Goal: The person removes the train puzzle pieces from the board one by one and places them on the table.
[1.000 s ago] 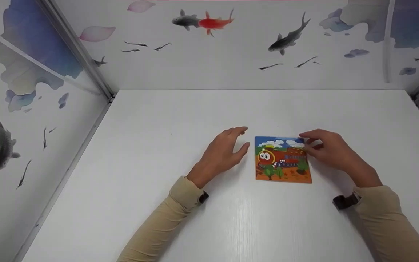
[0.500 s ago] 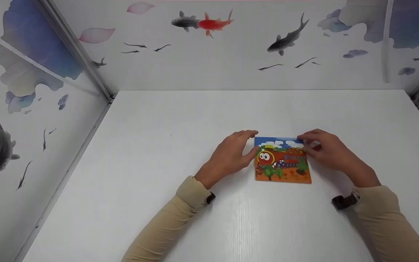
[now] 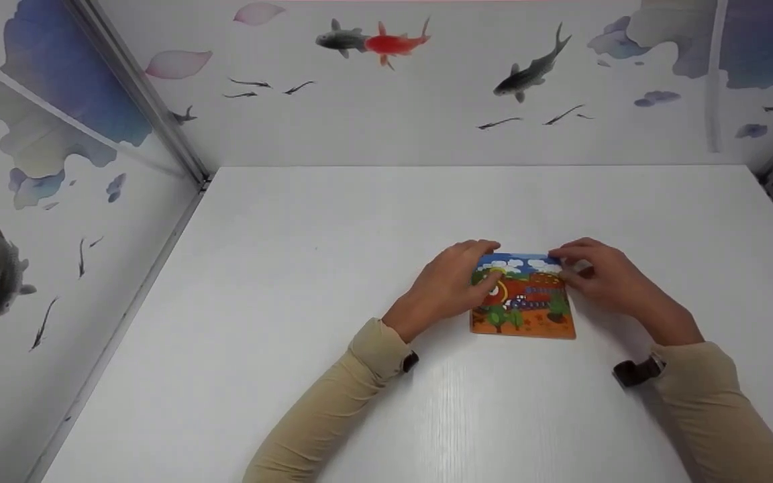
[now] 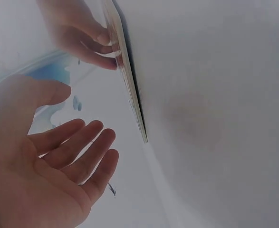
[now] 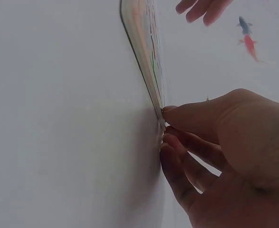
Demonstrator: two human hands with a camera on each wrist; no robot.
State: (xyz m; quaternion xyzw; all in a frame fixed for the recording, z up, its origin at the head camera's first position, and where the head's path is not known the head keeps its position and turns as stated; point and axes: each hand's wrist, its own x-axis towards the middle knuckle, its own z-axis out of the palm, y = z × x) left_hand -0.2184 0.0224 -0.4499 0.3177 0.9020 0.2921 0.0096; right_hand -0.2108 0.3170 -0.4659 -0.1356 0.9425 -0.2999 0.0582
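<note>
A square picture puzzle board [image 3: 534, 315] with a cartoon train, clouds and cactuses lies flat on the white table. My left hand [image 3: 453, 278] is over its left part, fingers loosely extended and thumb above the train's face, which it partly hides. In the left wrist view that hand [image 4: 58, 156] has nothing in its palm and a gap separates it from the board's thin edge [image 4: 129, 85]. At the upper right corner, my right hand [image 3: 601, 275] pinches the board. The right wrist view shows the thumb [image 5: 187, 115] on the board's corner, with the fingers close by.
The white tabletop [image 3: 292, 302] runs back to a white wall panel [image 3: 427, 121] printed with fish. Another printed panel [image 3: 91, 268] stands along the left side. Both wrists wear dark bands under tan sleeves [image 3: 333, 396].
My left hand has moved right, from beside the board to over its left part, covering some of the train's face. The right hand stays at the upper right corner, and the board has not shifted.
</note>
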